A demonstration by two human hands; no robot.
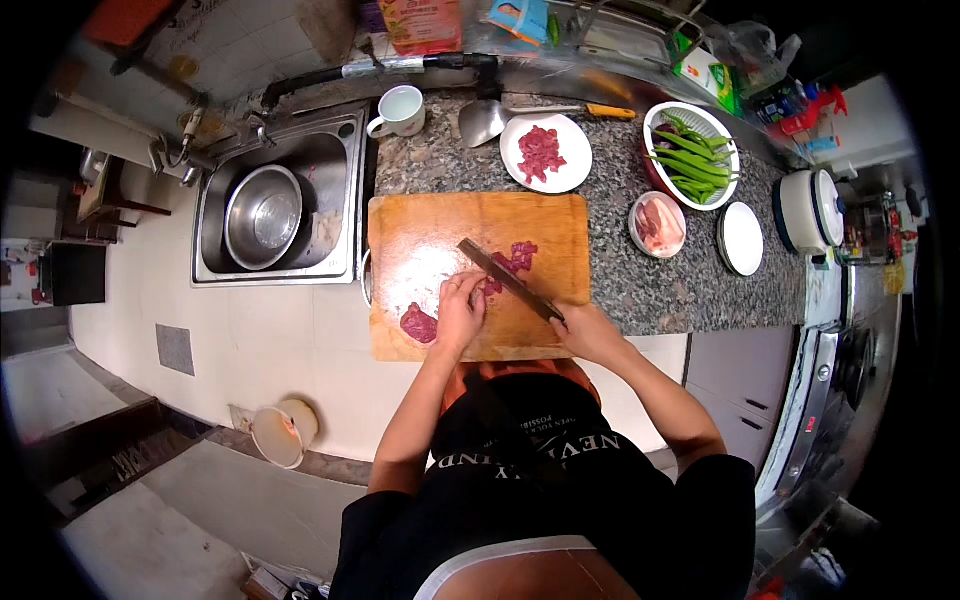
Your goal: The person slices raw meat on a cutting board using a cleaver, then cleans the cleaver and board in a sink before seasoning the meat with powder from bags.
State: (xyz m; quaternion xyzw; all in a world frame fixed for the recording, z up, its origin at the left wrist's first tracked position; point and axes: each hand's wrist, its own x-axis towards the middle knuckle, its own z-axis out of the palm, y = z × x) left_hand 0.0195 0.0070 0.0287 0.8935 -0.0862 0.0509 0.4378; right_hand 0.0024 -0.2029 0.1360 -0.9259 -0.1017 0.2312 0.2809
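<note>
My right hand grips the handle of a kitchen knife, whose long blade slants to the far left across a wooden cutting board. With fingers bent, my left hand presses on a piece of raw red meat at the near-left side of the blade; the fingers partly hide it. Beyond the blade lie cut meat pieces. Another chunk of red meat rests on the board's near-left corner, beside my left wrist.
A white plate of cut meat stands behind the board, with a spatula and a mug nearby. To the right are a basket of green peppers, a bowl of pale meat and a white dish. A sink holds a metal basin.
</note>
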